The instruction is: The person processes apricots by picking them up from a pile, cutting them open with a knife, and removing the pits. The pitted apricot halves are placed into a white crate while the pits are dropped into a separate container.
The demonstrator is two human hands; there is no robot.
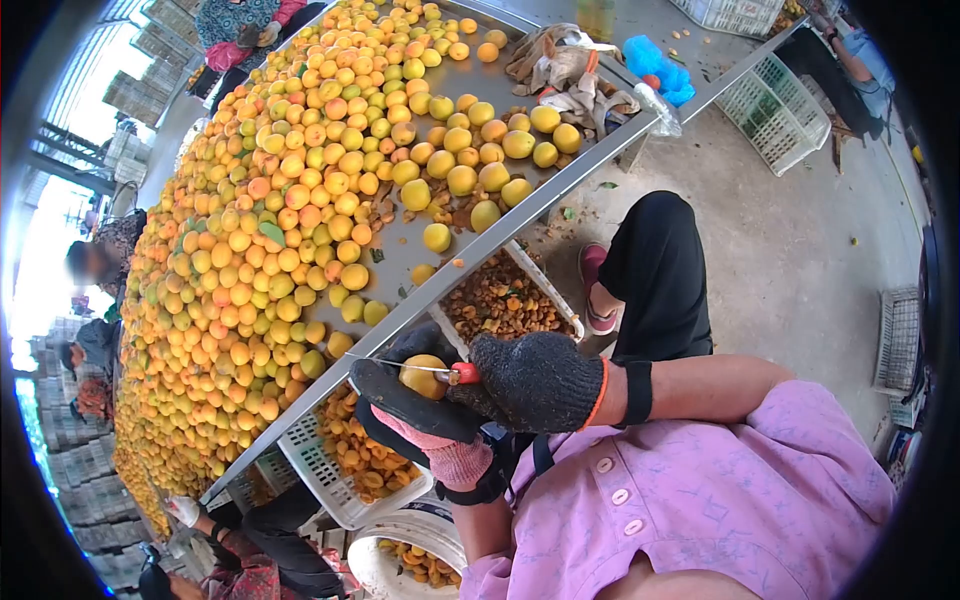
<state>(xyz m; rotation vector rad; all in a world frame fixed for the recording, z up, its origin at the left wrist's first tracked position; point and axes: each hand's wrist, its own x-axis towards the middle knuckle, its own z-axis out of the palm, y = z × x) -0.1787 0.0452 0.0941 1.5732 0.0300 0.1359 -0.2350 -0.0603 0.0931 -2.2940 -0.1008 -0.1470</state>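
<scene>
My left hand (385, 400), in a black-coated pink glove, is closed around a yellow apricot (424, 376). My right hand (540, 380), in a dark knit glove with an orange cuff, grips a small knife (465, 373) by its red handle. Its thin blade crosses the top of the apricot, pointing left. Both hands meet just off the metal table's edge (480, 250). Under them stand a white crate of apricot pits (500, 300) and a white crate of split apricots (365, 450).
A large heap of apricots (250, 250) covers much of the table. Crumpled cloths (560, 70) and a blue plastic bag (655, 68) lie at its far corner. A white bucket (375, 560) holds more fruit. Other people sit along the left side; an overturned crate (775, 115) is at right.
</scene>
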